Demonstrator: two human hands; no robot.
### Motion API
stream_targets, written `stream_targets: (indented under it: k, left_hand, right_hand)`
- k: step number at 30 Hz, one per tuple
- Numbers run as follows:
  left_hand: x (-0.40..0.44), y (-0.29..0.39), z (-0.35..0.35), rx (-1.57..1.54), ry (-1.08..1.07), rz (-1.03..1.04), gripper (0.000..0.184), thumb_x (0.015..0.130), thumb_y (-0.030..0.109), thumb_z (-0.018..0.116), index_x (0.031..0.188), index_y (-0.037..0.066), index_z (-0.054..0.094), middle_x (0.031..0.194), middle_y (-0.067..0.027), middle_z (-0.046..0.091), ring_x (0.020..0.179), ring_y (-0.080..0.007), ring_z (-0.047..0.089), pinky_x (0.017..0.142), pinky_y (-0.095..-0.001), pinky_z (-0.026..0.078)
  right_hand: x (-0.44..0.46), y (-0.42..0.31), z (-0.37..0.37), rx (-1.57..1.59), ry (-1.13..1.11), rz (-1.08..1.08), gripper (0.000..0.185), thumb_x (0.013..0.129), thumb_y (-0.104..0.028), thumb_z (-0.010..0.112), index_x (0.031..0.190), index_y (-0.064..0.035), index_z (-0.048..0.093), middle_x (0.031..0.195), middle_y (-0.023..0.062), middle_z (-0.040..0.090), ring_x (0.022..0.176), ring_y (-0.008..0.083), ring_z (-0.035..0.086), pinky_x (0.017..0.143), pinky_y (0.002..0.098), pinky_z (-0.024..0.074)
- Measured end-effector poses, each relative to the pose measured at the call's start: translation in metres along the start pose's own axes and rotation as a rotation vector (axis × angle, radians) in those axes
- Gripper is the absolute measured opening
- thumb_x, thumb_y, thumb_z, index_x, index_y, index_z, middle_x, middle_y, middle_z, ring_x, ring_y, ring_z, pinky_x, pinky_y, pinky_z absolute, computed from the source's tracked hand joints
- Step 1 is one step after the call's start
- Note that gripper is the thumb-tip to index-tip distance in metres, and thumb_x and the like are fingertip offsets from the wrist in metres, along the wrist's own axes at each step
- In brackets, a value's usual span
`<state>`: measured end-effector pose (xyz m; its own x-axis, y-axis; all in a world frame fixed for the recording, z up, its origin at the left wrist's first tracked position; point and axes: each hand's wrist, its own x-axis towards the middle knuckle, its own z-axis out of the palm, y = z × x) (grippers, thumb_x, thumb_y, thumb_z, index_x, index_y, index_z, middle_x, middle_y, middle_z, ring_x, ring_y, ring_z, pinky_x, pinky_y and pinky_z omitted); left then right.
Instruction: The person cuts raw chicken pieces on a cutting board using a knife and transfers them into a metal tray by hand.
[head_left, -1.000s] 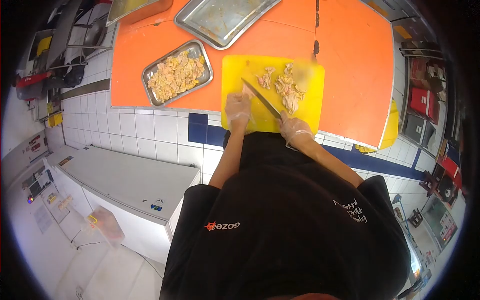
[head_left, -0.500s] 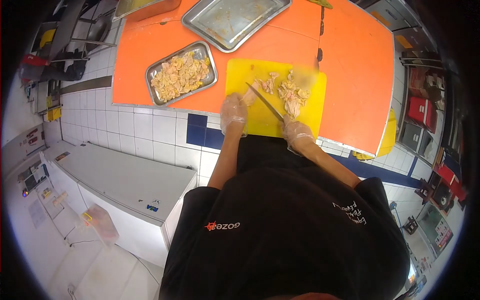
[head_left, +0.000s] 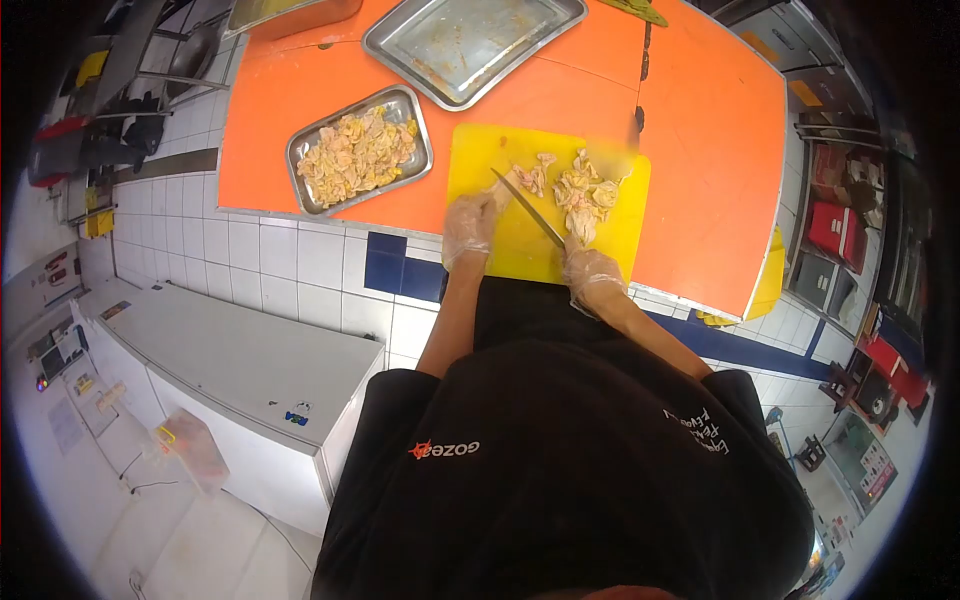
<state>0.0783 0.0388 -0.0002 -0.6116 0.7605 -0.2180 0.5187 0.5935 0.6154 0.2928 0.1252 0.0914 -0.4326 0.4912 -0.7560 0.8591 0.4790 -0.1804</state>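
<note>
My left hand (head_left: 468, 228), in a clear plastic glove, has its fingers closed on a pale strip of what looks like raw chicken skin (head_left: 503, 192) at the left of a yellow cutting board (head_left: 520, 255). A long knife (head_left: 532, 211) is in my gloved right hand (head_left: 594, 276) at the board's near edge. Its blade slants up and left, the tip beside the strip. Past the blade lie a small clump of cut pieces (head_left: 536, 175) and a larger pile of the skin (head_left: 585, 195). The fingertips of my left hand are partly blurred by the glove.
A metal tray of pale yellowish pieces (head_left: 357, 152) stands left of the board on the orange table (head_left: 710, 170). Behind it is a larger, stained metal tray (head_left: 470, 45). Another metal container (head_left: 290, 18) sits at the far left corner. A white chest-like unit (head_left: 240, 360) stands lower left.
The view has shifted slightly, so the table and trays appear a little displaced. Both hands keep nearly the same place on the board, and the knife's angle is almost unchanged.
</note>
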Motion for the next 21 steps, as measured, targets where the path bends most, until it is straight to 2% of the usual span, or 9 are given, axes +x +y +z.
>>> stream_targets:
  k: [2, 6, 7, 8, 11, 14, 17, 21]
  left_hand:
    - [-0.007, -0.001, -0.004, -0.06, 0.097, 0.006, 0.027, 0.101, 0.03, 0.064, 0.106, 0.008, 0.079, 0.106, -0.0211, 0.074, 0.103, -0.0399, 0.07, 0.092, -0.0489, 0.056]
    - [-0.004, 0.002, -0.003, -0.109, 0.056, -0.067, 0.027, 0.1, 0.03, 0.064, 0.105, 0.008, 0.08, 0.107, -0.0217, 0.074, 0.102, -0.041, 0.07, 0.09, -0.0503, 0.056]
    - [-0.002, -0.009, 0.005, -0.079, 0.095, 0.005, 0.022, 0.096, 0.026, 0.069, 0.1, 0.008, 0.079, 0.101, -0.0198, 0.075, 0.097, -0.0402, 0.071, 0.085, -0.0493, 0.056]
    - [-0.004, -0.015, 0.009, -0.052, 0.134, 0.074, 0.016, 0.092, 0.022, 0.073, 0.096, 0.007, 0.079, 0.094, -0.018, 0.076, 0.091, -0.0394, 0.072, 0.08, -0.0483, 0.056]
    - [-0.003, -0.017, 0.011, 0.034, 0.115, 0.117, 0.014, 0.092, 0.02, 0.074, 0.094, 0.008, 0.078, 0.092, -0.0175, 0.075, 0.088, -0.0401, 0.071, 0.079, -0.0484, 0.056]
    - [-0.002, -0.016, 0.007, 0.037, 0.057, 0.083, 0.013, 0.092, 0.019, 0.074, 0.097, 0.009, 0.08, 0.093, -0.0179, 0.076, 0.087, -0.0405, 0.071, 0.079, -0.048, 0.057]
    - [-0.003, -0.017, 0.009, -0.032, 0.146, 0.127, 0.014, 0.093, 0.02, 0.074, 0.1, 0.01, 0.081, 0.097, -0.0179, 0.077, 0.089, -0.0402, 0.072, 0.08, -0.0482, 0.057]
    - [-0.004, -0.021, 0.012, -0.046, 0.137, 0.064, 0.017, 0.095, 0.023, 0.072, 0.102, 0.012, 0.082, 0.1, -0.018, 0.078, 0.092, -0.0409, 0.072, 0.082, -0.0487, 0.057]
  right_hand:
    - [-0.007, -0.002, -0.005, 0.018, -0.019, 0.001, 0.027, 0.111, -0.028, 0.046, 0.127, -0.0075, 0.053, 0.108, 0.0272, 0.076, 0.101, 0.0484, 0.075, 0.086, 0.0596, 0.0578]
    - [0.005, -0.008, 0.009, 0.012, -0.045, -0.011, 0.027, 0.109, -0.025, 0.047, 0.128, -0.0073, 0.054, 0.108, 0.027, 0.077, 0.102, 0.048, 0.075, 0.087, 0.0586, 0.058]
    - [0.009, -0.012, 0.013, 0.012, -0.065, -0.001, 0.027, 0.109, -0.025, 0.047, 0.128, -0.0073, 0.054, 0.108, 0.027, 0.077, 0.102, 0.048, 0.075, 0.087, 0.0586, 0.058]
    - [0.017, -0.016, 0.015, 0.041, -0.023, -0.063, 0.027, 0.108, -0.025, 0.046, 0.127, -0.0072, 0.054, 0.107, 0.027, 0.077, 0.101, 0.0477, 0.075, 0.086, 0.0589, 0.0581]
    - [0.071, -0.036, 0.032, 0.058, 0.192, -0.219, 0.027, 0.107, -0.024, 0.046, 0.127, -0.0072, 0.054, 0.104, 0.0276, 0.077, 0.099, 0.048, 0.076, 0.084, 0.0603, 0.058]
    - [0.098, -0.077, 0.002, 0.082, 0.114, -0.169, 0.027, 0.108, -0.024, 0.044, 0.128, -0.0073, 0.053, 0.102, 0.028, 0.077, 0.096, 0.0476, 0.076, 0.083, 0.0606, 0.0581]
    - [0.074, -0.046, 0.015, 0.081, 0.036, -0.112, 0.027, 0.109, -0.024, 0.043, 0.13, -0.0083, 0.051, 0.102, 0.0289, 0.077, 0.095, 0.0474, 0.077, 0.084, 0.0604, 0.058]
    - [0.018, -0.003, 0.026, -0.002, -0.057, -0.055, 0.025, 0.109, -0.024, 0.042, 0.128, -0.009, 0.05, 0.101, 0.0292, 0.077, 0.094, 0.048, 0.076, 0.082, 0.0601, 0.0582]
